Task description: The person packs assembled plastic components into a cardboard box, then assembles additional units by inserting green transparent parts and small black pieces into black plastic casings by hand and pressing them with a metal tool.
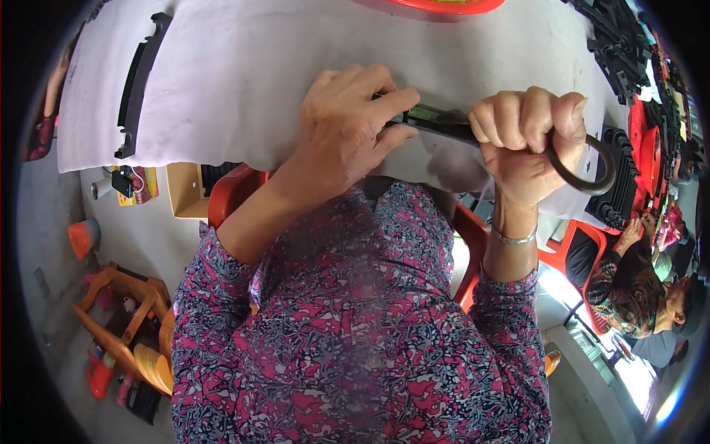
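With the left hand [347, 124] pinching one end of the black strip [447, 128] and the right hand [523, 140] clenched on a dark loop [610, 170] by its other end, the strip, between the hands, should stay steadiest if gripped level.

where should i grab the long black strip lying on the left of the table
Likely pinch the black strip at mid-length, across its narrow width, coming from above and its right, where the left hand is. It is long and slim with stepped ends, so a middle hold should balance.
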Demonstrator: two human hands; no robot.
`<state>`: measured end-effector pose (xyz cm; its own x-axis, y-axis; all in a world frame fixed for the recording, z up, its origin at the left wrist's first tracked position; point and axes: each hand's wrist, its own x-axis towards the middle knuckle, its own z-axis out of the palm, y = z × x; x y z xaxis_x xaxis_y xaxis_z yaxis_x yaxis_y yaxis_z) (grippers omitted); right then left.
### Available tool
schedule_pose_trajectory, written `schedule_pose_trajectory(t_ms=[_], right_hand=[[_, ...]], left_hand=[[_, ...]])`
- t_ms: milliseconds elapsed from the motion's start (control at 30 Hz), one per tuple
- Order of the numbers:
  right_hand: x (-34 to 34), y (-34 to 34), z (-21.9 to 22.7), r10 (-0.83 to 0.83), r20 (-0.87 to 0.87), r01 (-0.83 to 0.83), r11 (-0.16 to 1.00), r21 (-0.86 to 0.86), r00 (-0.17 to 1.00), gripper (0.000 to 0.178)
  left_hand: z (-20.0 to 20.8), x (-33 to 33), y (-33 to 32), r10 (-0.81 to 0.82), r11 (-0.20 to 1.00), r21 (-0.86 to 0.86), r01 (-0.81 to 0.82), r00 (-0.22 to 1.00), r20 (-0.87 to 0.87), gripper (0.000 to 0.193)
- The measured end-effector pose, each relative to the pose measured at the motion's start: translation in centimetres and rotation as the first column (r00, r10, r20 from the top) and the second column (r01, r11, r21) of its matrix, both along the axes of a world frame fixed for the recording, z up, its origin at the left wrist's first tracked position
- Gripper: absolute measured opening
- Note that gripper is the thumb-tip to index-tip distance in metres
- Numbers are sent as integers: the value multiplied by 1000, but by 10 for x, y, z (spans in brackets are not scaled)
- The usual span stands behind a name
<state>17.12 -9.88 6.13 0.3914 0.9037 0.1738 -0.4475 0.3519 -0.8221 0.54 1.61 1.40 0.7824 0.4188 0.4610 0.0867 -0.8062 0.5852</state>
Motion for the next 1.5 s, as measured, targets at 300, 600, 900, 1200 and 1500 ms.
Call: schedule_pose_trajectory(t_ms=[300,600,900,1200,1500], right_hand=[[20,-3,8,62,-300,-31,994,109,952,58],[88,3,32,31,644,534,529,-660,764,40],[121,-6,-14,260,960,653,746,-131,-104,29],[75,91,-20,-13,932,523,831,-191,361,18],[90,108,-26,-53,974,692,713,-116,218,14]], left_hand=[[-1,4,1,-11,1000,10,11,1000,13,34],[1,-1,2,-10,1000,6,10,1000,8,34],[-4,-1,0,-2,999,-34,3,999,33,35],[-5,1,0,-18,1000,-24,19,1000,24,36],[-6,1,-1,2,1000,-19,-1,999,33,36]])
